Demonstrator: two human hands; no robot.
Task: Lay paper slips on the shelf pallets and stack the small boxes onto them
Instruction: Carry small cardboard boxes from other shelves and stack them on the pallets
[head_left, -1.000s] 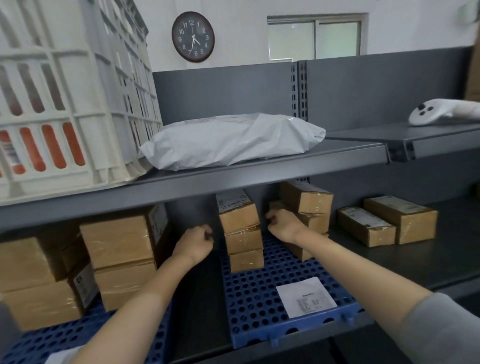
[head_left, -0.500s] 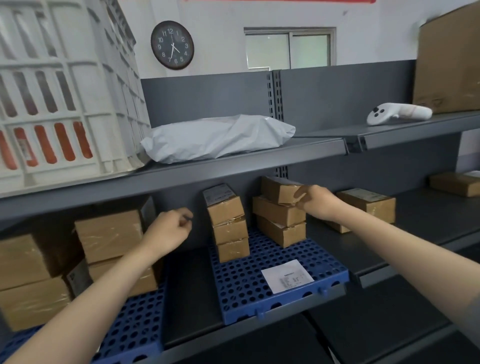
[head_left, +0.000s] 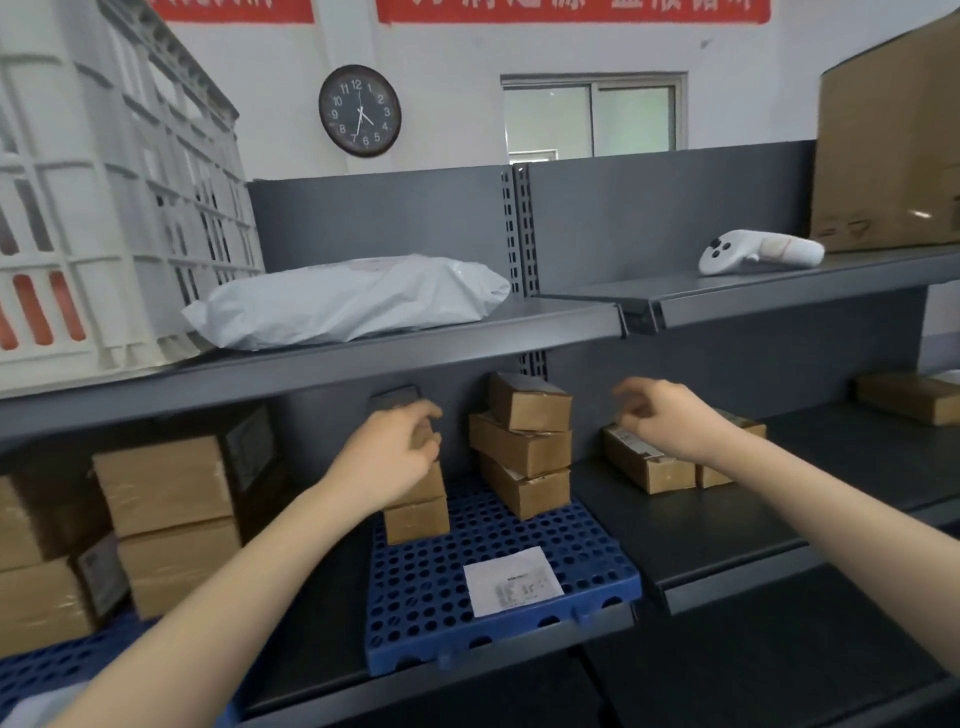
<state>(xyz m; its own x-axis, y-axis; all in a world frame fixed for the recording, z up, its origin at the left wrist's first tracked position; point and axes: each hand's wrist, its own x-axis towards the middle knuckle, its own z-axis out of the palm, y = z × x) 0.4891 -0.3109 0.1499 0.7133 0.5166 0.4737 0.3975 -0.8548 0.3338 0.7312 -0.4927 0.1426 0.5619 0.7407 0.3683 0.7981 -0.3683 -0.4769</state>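
I'm watching the left hand (head_left: 392, 460) curling its fingers against the top of the left stack (head_left: 417, 519). Whether it is actually gripping that box I cannot tell, since the hand is covering it. The right hand (head_left: 670, 423) is hovering just above the loose boxes (head_left: 647, 467), fingers loosely bent and holding nothing. Those two boxes are sitting on the bare shelf (head_left: 675, 530), just right of the pallet (head_left: 415, 592). The pallet is already carrying a slip (head_left: 511, 582) near its front edge, the left stack, and a right stack (head_left: 524, 457) of three, lying a little askew. I'm judging this pallet as partly loaded: slip down, two stacks going, with the loose boxes and one more box (head_left: 909, 397) far right seemingly waiting to be moved.
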